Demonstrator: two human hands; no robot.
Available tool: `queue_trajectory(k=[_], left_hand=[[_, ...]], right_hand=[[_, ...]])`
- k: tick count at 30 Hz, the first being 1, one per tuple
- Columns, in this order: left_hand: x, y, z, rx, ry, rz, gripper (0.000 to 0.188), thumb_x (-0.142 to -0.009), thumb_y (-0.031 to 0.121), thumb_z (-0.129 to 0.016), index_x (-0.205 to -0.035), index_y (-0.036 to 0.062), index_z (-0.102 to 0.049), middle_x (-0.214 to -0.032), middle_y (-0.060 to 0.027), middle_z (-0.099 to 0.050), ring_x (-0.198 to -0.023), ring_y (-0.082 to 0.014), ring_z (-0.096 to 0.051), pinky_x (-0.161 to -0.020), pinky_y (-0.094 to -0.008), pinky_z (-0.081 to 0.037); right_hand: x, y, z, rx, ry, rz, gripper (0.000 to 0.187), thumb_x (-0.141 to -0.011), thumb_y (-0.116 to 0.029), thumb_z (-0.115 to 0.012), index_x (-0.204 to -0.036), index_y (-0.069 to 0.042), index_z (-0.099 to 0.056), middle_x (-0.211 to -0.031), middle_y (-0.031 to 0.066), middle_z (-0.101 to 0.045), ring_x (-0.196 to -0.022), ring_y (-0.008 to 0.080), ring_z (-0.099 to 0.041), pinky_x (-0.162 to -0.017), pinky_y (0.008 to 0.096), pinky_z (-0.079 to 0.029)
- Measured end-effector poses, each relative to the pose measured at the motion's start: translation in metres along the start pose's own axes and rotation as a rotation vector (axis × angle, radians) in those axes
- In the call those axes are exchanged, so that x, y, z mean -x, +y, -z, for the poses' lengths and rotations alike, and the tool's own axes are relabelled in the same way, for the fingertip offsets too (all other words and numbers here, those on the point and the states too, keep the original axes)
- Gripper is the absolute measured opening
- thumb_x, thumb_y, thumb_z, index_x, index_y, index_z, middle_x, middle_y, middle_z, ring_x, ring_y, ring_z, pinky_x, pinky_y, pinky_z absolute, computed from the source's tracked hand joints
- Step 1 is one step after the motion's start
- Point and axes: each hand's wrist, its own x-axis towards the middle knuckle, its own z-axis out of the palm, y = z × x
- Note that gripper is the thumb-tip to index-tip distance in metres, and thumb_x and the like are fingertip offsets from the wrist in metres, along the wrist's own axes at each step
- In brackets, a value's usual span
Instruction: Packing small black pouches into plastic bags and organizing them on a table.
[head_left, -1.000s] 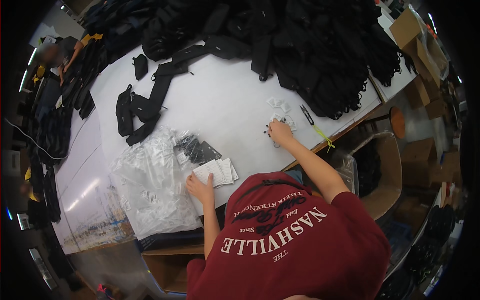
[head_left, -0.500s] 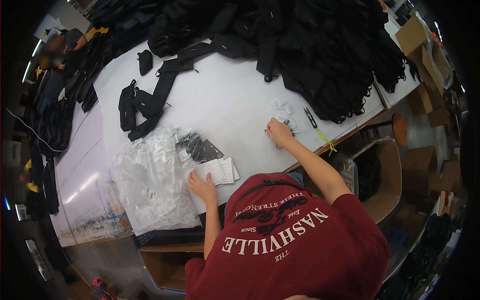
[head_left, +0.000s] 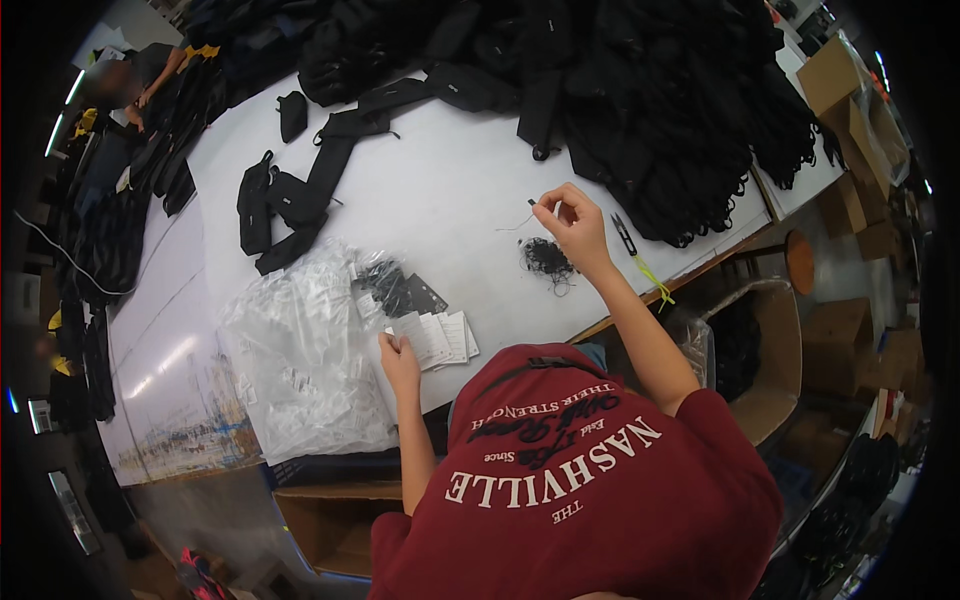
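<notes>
My left hand (head_left: 400, 366) is closed, its thumb and fingers pinching the edge of a white card (head_left: 408, 327). Next to it, more white printed cards (head_left: 455, 338) lie fanned on the table. Raised over the tabletop, my right hand (head_left: 578, 230) pinches a thin black string (head_left: 515, 228) with a small dark end at the fingertips. A tangled pile of black strings (head_left: 546, 258) lies just below that hand. To its right rest black thread snips (head_left: 624, 235) with a yellow-green cord (head_left: 652, 280).
A clear plastic bag (head_left: 310, 365) full of small white pieces lies left of the cards, by a dark card (head_left: 426, 294). Black fabric pouches (head_left: 660, 120) are heaped along the far side. Cardboard boxes (head_left: 765, 350) stand at right. Another person (head_left: 150, 75) is at far left.
My right hand has risen from the table with a string, and the string pile shows below it. My left hand has closed on a card that now stands up from the others.
</notes>
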Motion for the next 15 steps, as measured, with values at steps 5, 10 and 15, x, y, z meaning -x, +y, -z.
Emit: queue_trajectory(k=[5, 10, 15], left_hand=[[-0.001, -0.008, 0.0, 0.17, -0.02, 0.04, 0.017, -0.085, 0.008, -0.052, -0.091, 0.0038, -0.036, -0.069, -0.0089, -0.042, -0.063, -0.019, -0.041, -0.062, -0.0318, -0.037], [0.0, 0.008, -0.007, 0.182, -0.054, 0.031, 0.037, -0.085, 0.02, -0.061, -0.107, 0.0023, -0.038, -0.093, -0.0128, -0.052, -0.082, -0.0203, -0.051, -0.078, -0.0289, -0.04], [0.005, 0.02, -0.007, 0.211, -0.097, 0.062, 0.046, -0.08, 0.019, -0.067, -0.111, 0.0018, -0.036, -0.099, -0.0142, -0.052, -0.088, -0.0215, -0.054, -0.081, -0.0302, -0.041]], right_hand=[[0.02, 0.04, -0.01, -0.104, -0.077, -0.182, 0.009, -0.075, -0.013, -0.067, -0.074, -0.006, -0.061, -0.07, -0.003, -0.055, -0.055, 0.005, -0.04, -0.051, 0.0203, -0.032], [0.053, 0.104, -0.016, 0.442, -0.433, -0.42, 0.01, -0.073, -0.016, -0.065, -0.075, -0.007, -0.059, -0.076, 0.0041, -0.057, -0.061, 0.0187, -0.054, -0.057, 0.031, -0.044], [0.042, 0.112, -0.055, 0.588, -0.284, -0.241, 0.014, -0.073, -0.021, -0.063, -0.079, -0.008, -0.059, -0.085, 0.0096, -0.055, -0.078, 0.0281, -0.058, -0.067, 0.0368, -0.047]])
